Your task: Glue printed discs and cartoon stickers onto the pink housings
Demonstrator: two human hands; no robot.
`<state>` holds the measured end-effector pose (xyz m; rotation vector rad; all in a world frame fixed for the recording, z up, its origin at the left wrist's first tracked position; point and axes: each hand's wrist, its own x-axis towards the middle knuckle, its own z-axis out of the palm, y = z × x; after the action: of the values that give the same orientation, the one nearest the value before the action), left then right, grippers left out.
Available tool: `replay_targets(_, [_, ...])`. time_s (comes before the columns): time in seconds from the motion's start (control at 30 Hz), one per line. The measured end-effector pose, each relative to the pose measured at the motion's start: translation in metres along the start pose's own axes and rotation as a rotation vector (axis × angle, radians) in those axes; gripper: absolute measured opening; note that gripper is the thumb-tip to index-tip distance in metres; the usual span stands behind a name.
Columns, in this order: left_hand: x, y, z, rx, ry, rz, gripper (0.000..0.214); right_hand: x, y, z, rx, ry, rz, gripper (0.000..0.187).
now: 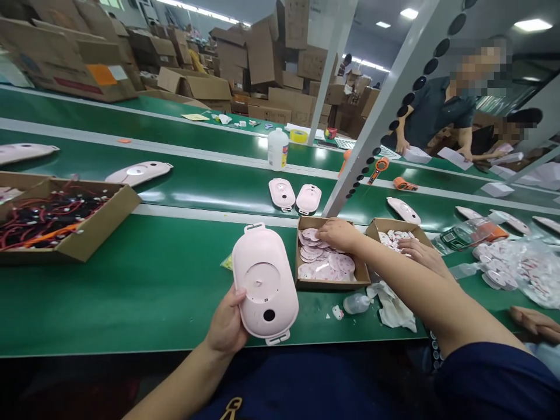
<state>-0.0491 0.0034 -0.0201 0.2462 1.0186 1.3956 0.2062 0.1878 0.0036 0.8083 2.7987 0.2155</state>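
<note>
My left hand [228,324] grips the lower left edge of a pale pink plastic shell [262,248], thumb on its face. The shell is tilted above the bench, showing a round recess, a dark round hole and a slotted tab at each end. My right hand [339,233] reaches into a cardboard box [332,285] of thin round pink printed discs [341,262]. Its fingers are curled, with the tips at a disc on the pile; the grip is partly hidden. Beside it, a co-worker's hand [420,254] is over a second box [380,224] of small white printed pieces.
Two pink shells [282,194] lie behind the disc box. A small squeeze bottle [356,303] and a cloth [396,309] lie in front. A box of wired parts [56,216] stands left, a white bottle [277,149] farther back. A slanted metal post [380,111] rises at right.
</note>
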Motion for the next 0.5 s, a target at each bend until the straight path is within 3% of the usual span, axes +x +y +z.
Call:
replay_targets(0.13, [0.003,0.002,-0.003,0.018,-0.070,-0.006,0.076,-0.010,0.010,-0.011,0.075,0.025,0.088,0.024])
replay_targets(0.23, [0.006,0.000,-0.001,0.028,-0.223,-0.020,0.074,-0.028,0.001,-0.046,0.118,0.142,0.200,0.031])
replay_targets(0.33, [0.007,-0.004,0.004,0.032,-0.397,-0.047,0.067,-0.056,-0.042,-0.089,0.181,0.345,0.269,0.040])
replay_targets(0.37, [0.007,-0.006,0.006,0.036,-0.451,-0.052,0.063,-0.065,-0.063,-0.100,0.258,0.470,0.192,0.035])
replay_targets(0.43, [0.006,-0.010,0.011,0.041,-0.562,-0.051,0.057,-0.079,-0.107,-0.111,0.326,0.573,0.080,0.031])
replay_targets(0.5, [0.003,-0.013,0.016,0.030,-0.657,-0.046,0.052,-0.085,-0.146,-0.106,0.248,0.623,0.085,0.032])
